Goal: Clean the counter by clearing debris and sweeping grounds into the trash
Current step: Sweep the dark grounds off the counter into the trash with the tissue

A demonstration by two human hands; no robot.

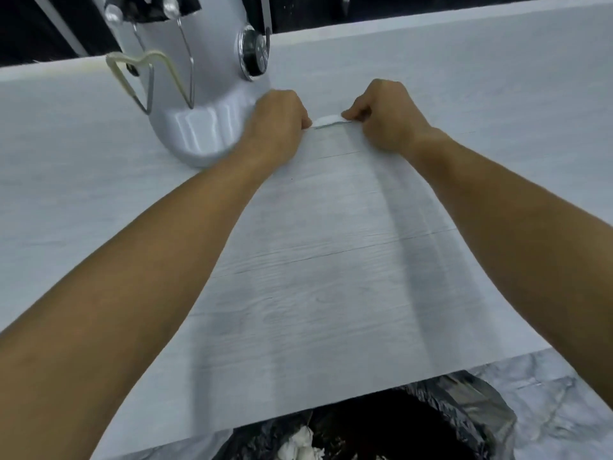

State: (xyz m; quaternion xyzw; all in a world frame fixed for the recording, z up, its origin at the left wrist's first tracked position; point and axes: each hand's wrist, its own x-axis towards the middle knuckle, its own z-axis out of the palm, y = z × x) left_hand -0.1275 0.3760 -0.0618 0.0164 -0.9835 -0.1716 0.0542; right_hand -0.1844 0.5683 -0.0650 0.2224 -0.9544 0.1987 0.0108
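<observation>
- The left hand [280, 116] and the right hand [386, 112] lie side by side on the counter [331, 260], toward 12 o'clock of the view, both arms stretched forward from the near edge.
- Each grip is curled: fingers tucked under, with a small white wipe [326, 120] pinched between the two hands, the left at its 9 o'clock end, the right at its 3 o'clock end.
- The wipe sits flat against the pale wood-grain counter; whether grounds lie under it cannot be told.
- At 10 o'clock of the hands, just beside the left hand, stands a grey coffee grinder [199, 127] with a round dial [253, 54] on its side and a wire fork [149, 81] in front.
- At 6 o'clock, below the counter's near edge, is a trash bin [464, 403] lined with a black bag, holding dark grounds [398, 423] and crumpled white paper [300, 446].
- Marbled floor [564, 393] shows at 5 o'clock.
</observation>
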